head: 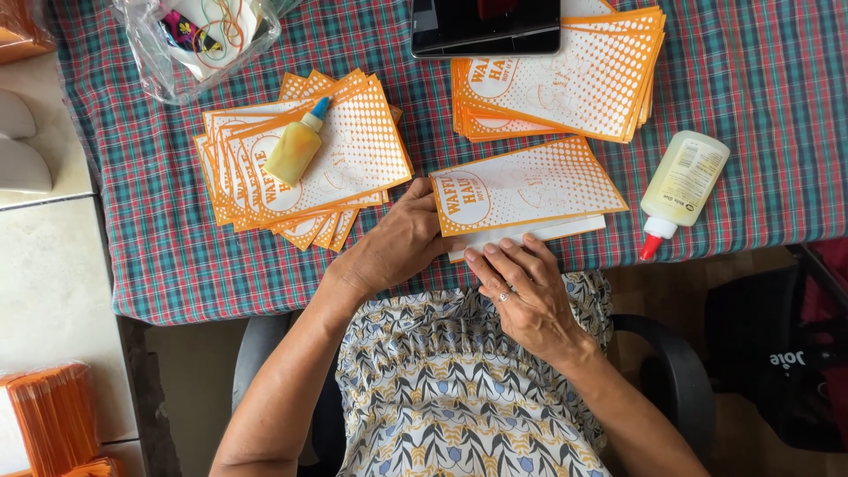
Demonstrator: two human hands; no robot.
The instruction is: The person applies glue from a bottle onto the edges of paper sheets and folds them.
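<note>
An orange-and-white printed paper sleeve [530, 184] lies on the plaid tablecloth [760, 79] near the table's front edge. My left hand [397, 243] grips its left end, with the thumb on top. My right hand [523, 287] presses flat with spread fingers on the sleeve's white lower flap [565, 231]. A small yellow glue bottle with a blue cap [296, 146] rests on a fanned pile of the same sleeves [353, 168] to the left.
Another stack of sleeves [574, 88] sits at the back under a dark tablet [486, 26]. A larger white glue bottle with a red tip [680, 185] lies to the right. A clear plastic bag [199, 40] is at the back left. More orange sleeves [53, 411] lie at lower left.
</note>
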